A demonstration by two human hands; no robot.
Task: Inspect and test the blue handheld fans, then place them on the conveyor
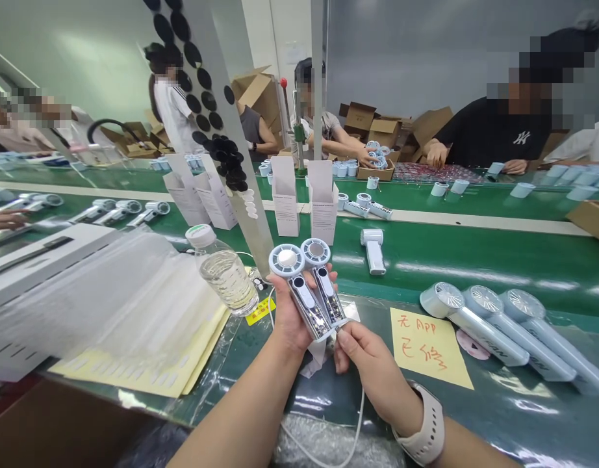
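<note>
My left hand [290, 312] is wrapped round two small white handheld fans [306, 279], held side by side with their round heads up. My right hand [365, 364] pinches something at the lower end of the fans' handles, where a white cable [360, 416] hangs down toward me. A pale watch strap sits on my right wrist. Right of my hands lies a yellow note [429, 348] with red writing, and beyond it three light-blue fans [499, 325] lie in a row.
A clear water bottle [224, 270] stands left of my hands, beside sheets of label backing [134, 338]. White cartons [304, 201] and a lone fan [373, 250] stand on the green conveyor [475, 260]. Several people work on its far side among cardboard boxes.
</note>
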